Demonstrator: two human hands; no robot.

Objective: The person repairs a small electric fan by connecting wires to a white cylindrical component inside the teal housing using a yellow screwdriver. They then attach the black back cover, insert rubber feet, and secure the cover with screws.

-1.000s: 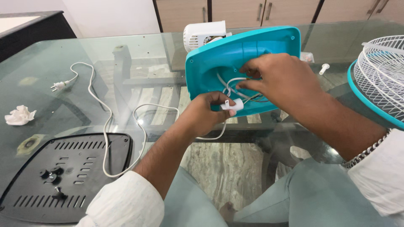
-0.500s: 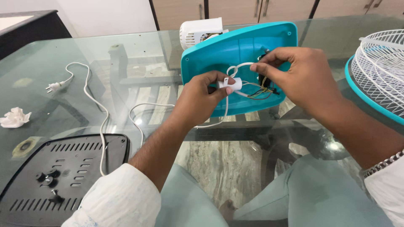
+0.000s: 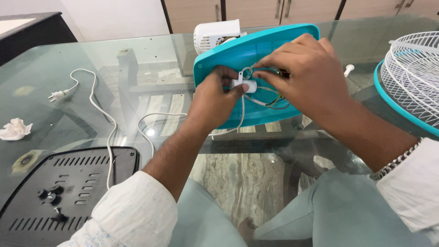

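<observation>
Black cover (image 3: 59, 192): a vented black plastic plate lying flat on the glass desk (image 3: 151, 59) at the near left corner, just beside the left sleeve.
White cord (image 3: 107, 132): runs over the glass from the black cover's edge, loops near the left forearm, and ends in a plug (image 3: 58, 95) farther left.
Crumpled tissue (image 3: 14, 129): at the left edge of the desk, well apart from the hands.
Left hand (image 3: 212, 98): its grip is pressed together, thumb and fingers pinching a small white cylindrical part (image 3: 243, 85) against the open underside of the base.
Right hand (image 3: 304, 73): reaches in from the right, its fingertips (image 3: 260, 73) pinched on a thin white wire loop just above the white part; a metal bracelet (image 3: 395, 161) sits at the wrist.
Teal fan base (image 3: 219, 59): tilted up on its edge, hollow side facing the person, with thin coloured wires (image 3: 274, 98) inside it below the right hand.
White motor housing (image 3: 215, 34): just behind the base's upper left rim.
Fan grille (image 3: 414, 77): white wire with a teal ring, at the right edge.
Far side: wooden cabinet doors (image 3: 251, 9) beyond the desk.
</observation>
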